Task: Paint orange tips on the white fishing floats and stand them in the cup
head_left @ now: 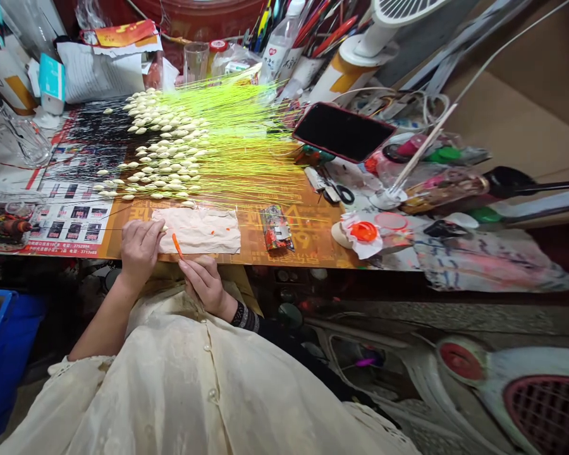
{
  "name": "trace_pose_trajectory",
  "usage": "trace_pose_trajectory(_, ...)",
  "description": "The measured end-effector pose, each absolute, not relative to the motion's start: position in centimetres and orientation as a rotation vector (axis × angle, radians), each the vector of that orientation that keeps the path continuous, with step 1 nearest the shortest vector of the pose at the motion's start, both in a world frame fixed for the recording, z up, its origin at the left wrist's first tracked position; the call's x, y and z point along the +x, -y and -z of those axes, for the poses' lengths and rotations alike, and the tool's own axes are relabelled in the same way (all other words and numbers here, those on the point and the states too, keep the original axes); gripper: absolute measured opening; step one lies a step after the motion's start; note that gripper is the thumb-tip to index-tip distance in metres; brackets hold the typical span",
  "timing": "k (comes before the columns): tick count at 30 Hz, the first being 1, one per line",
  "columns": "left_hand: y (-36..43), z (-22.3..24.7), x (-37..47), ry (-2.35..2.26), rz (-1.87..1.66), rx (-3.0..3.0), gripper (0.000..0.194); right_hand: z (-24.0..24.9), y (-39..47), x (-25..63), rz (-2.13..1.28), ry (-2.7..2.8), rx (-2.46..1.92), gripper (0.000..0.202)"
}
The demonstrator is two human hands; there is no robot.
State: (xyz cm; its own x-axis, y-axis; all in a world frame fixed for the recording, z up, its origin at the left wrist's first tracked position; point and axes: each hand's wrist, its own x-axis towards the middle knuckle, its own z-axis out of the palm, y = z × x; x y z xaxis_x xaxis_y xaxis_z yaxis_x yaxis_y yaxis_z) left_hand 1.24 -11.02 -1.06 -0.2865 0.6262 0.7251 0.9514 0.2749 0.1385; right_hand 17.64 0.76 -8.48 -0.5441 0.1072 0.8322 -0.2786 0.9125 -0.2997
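Note:
My left hand is closed in a pinch over the table's front edge, at the left end of a pale cloth. A small cream tip shows at its fingers, seemingly a fishing float, mostly hidden. My right hand grips a slim orange-tipped paintbrush, its tip over the cloth, which bears a few orange spots. Behind the cloth lie many fishing floats with cream oval bodies, black stems to the left and thin yellow-green tips to the right.
Orange paint sits in a small container on the right, beyond a small dark patterned packet. Black-handled scissors lie below a phone. A white fan, bottle and glass stand behind; a blue crate is at left.

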Motion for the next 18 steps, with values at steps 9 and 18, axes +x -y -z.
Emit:
trace_pose_trajectory(9,11.3,-3.2,3.1,1.972,0.599,-1.393,0.027,8.3,-1.6,19.0,-0.668,2.015,0.207,0.060)
trace_pose_trajectory(18,27.1,-10.8,-1.8,2.119,0.274,-0.857,0.034,8.4,-1.6,19.7,-0.595,1.978,0.247,0.063)
